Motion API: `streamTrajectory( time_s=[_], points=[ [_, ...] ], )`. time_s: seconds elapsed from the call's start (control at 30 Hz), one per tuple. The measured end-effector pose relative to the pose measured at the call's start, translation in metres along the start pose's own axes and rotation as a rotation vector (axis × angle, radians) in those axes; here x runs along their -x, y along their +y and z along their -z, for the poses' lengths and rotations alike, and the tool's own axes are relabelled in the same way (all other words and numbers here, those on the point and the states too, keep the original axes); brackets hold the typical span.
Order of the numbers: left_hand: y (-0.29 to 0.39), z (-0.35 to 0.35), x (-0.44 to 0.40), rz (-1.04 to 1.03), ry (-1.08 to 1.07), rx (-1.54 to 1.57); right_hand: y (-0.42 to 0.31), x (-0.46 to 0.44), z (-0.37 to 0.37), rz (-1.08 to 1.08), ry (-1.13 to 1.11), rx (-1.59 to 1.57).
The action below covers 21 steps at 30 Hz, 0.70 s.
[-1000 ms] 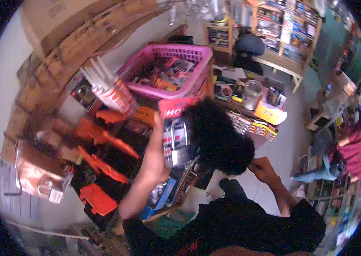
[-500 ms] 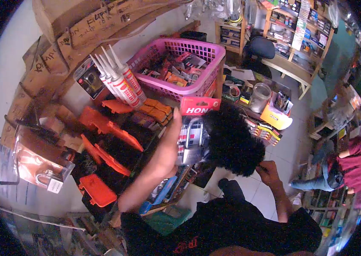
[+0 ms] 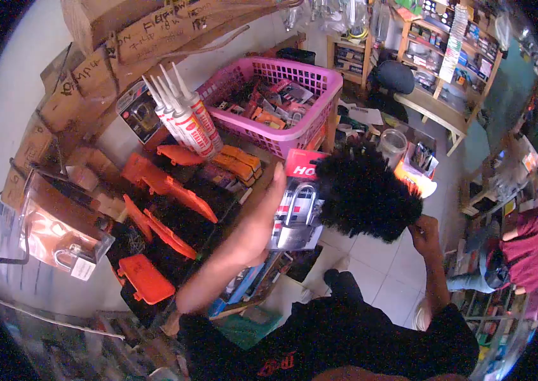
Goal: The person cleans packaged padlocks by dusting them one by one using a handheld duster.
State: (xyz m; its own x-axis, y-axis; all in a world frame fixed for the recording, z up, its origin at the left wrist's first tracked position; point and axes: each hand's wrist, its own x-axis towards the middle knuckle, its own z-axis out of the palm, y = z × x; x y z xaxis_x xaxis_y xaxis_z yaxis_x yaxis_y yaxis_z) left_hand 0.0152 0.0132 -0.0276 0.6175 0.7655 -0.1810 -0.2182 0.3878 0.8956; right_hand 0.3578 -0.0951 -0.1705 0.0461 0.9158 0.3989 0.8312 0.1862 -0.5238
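My left hand grips a padlock in a blister pack, holding it upright by its edge. The pack has a red header card, and the padlock has a long silver shackle. Pinched in my right hand is a fluffy black duster; its handle is hidden. The duster's fibres overlap the right side of the pack, covering part of the header's lettering.
A pink basket holds several packaged goods. White sealant tubes stand beside orange-lidded black organisers. Another packaged padlock lies at left. A person in a maroon top is at far right, near shelves.
The duster has moved right and a little up, with my right hand. The padlock pack has shifted right, and more of its card and padlock now shows.
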Motion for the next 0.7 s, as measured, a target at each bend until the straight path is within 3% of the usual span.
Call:
streamTrajectory(
  time_s=[0.03, 0.13, 0.23, 0.37, 0.53, 0.7],
  points=[
    [0.000, 0.000, 0.000, 0.008, -0.019, -0.026, -0.003, -0.003, 0.004, -0.071, -0.049, -0.015],
    [-0.004, -0.016, -0.001, -0.006, 0.051, -0.022, -0.017, -0.014, 0.007, 0.078, 0.039, 0.013],
    [-0.010, -0.006, -0.005, -0.055, 0.058, -0.022, -0.016, -0.020, 0.003, 0.085, 0.078, -0.071],
    [-0.002, -0.004, 0.000, -0.022, 0.046, 0.033, 0.021, -0.015, -0.002, 0.096, 0.075, -0.058],
    [-0.044, 0.030, -0.026, -0.060, 0.121, -0.191, -0.025, -0.029, 0.007, 0.143, 0.072, -0.071],
    [0.002, 0.002, 0.001, 0.054, -0.047, 0.140, 0.006, -0.024, -0.005, 0.121, 0.118, -0.053]
  ],
)
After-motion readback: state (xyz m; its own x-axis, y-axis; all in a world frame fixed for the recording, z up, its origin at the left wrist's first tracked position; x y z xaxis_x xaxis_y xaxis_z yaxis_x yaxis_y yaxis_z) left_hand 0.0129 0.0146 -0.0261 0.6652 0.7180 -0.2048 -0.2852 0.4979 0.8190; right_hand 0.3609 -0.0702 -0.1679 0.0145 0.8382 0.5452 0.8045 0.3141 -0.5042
